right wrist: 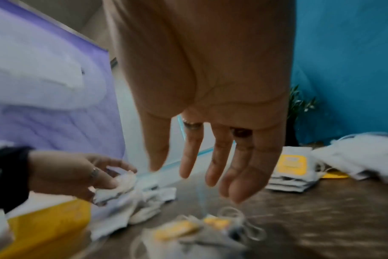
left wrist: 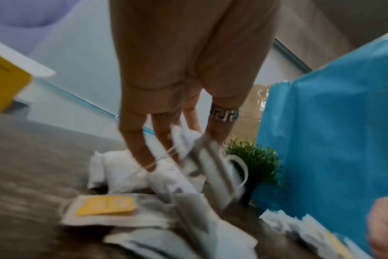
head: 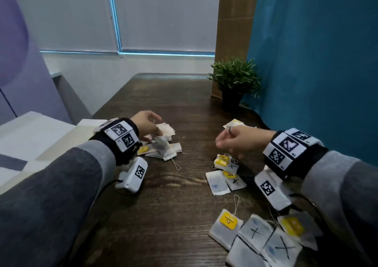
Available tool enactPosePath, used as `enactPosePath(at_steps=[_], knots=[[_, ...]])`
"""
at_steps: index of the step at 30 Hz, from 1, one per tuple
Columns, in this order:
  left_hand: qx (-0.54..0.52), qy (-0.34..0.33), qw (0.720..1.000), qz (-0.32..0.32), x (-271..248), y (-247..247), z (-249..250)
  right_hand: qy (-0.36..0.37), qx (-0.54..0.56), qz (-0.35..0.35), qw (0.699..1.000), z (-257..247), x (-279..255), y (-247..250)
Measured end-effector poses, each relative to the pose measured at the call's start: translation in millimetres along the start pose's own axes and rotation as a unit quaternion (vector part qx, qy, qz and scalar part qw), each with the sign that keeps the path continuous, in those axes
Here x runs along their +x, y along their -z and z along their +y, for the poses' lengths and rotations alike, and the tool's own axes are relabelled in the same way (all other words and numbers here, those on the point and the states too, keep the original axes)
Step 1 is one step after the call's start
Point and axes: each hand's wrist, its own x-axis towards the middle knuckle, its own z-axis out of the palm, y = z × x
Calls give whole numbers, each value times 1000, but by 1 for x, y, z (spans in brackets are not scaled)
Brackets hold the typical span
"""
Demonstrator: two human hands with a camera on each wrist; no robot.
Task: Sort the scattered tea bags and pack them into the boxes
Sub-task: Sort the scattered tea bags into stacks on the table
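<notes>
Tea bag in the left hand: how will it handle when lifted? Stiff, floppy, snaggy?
Probably floppy: the tea bag hangs crumpled and bent below the left hand, not flat like the ones on the table. Likely very light, since a fingertip pinch carries it. Its string loops over the fingers, so it may snag or drag neighbouring bags.

Two hands in view: left hand point(head: 146, 123), right hand point(head: 238, 139).

Tea bags in four groups on one dark wooden table point(head: 163, 205):
- 9 o'clock pile point(head: 163, 144): overlapping, count unclear.
- Centre cluster point(head: 225, 176): roughly four.
- 5 o'clock cluster point(head: 259, 236): about six.
- 1 o'clock stack point(head: 235, 123): uncountable.

One potted plant point(head: 235, 80), 1 o'clock.

One yellow box point(right wrist: 44, 226).
</notes>
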Motion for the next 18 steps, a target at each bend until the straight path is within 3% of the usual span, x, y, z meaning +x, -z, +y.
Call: enactPosePath(at_steps=[2, 4, 6, 9, 11, 13, 15, 18], knots=[[162, 5, 987, -23, 2, -2, -2, -19, -91, -58, 994, 6, -4, -2], [313, -41, 949, -1, -2, -11, 6, -26, -140, -97, 985, 6, -6, -7], [319, -92, 943, 0, -16, -25, 23, -21, -186, -96, 978, 6, -6, -12], [261, -154, 947, -112, -39, -54, 42, -34, -206, -79, 975, 7, -4, -12], [251, -146, 937, -193, -53, -74, 49, -38, -152, -63, 986, 9, -7, -6], [269, -149, 921, -238, -61, -92, 52, -41, -30, -37, 998, 11, -13, 2], [300, -163, 904, -258, -63, -103, 54, -46, 107, -19, 993, 15, -20, 6], [324, -164, 889, -278, -65, -104, 56, -64, 201, 0, 978, 21, -28, 8]])
